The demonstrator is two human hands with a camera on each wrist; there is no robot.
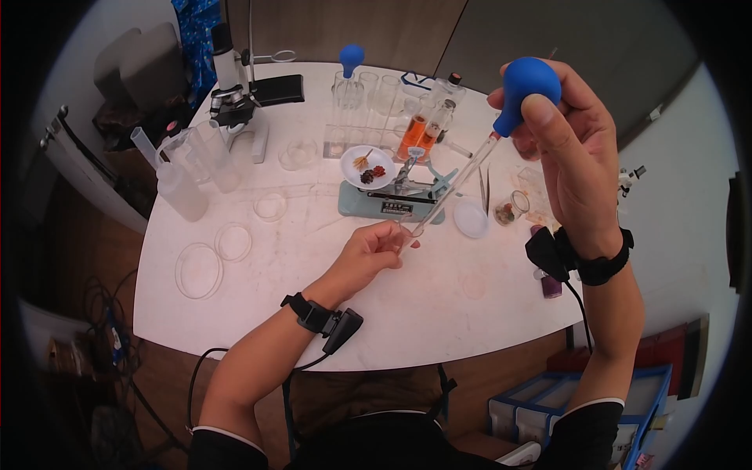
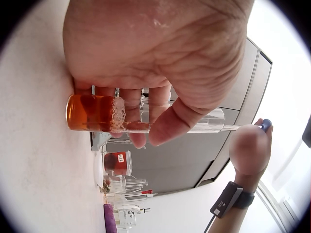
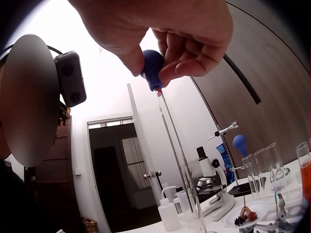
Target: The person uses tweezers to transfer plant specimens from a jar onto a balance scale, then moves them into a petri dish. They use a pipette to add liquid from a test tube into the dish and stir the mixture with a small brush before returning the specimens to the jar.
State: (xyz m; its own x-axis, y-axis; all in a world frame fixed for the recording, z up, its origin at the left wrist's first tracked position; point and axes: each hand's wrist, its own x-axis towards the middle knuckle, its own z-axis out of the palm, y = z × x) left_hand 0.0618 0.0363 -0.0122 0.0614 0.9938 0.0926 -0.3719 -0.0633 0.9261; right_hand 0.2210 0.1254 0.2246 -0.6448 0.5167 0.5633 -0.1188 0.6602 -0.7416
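My left hand grips an upright glass tube low over the table, thumb on one side and fingers on the other. Orange-red liquid fills the tube's lower part, with froth on top. Raised high at the right, my right hand pinches the blue rubber bulb of a long glass dropper between thumb and fingers. The dropper slants down from the bulb, its lower end inside the mouth of the tube.
Behind the tube stands a balance bearing a white dish of dried spices. Farther back are orange-filled tubes in a rack and another blue-bulbed dropper. A microscope, squeeze bottle and petri dishes stand left.
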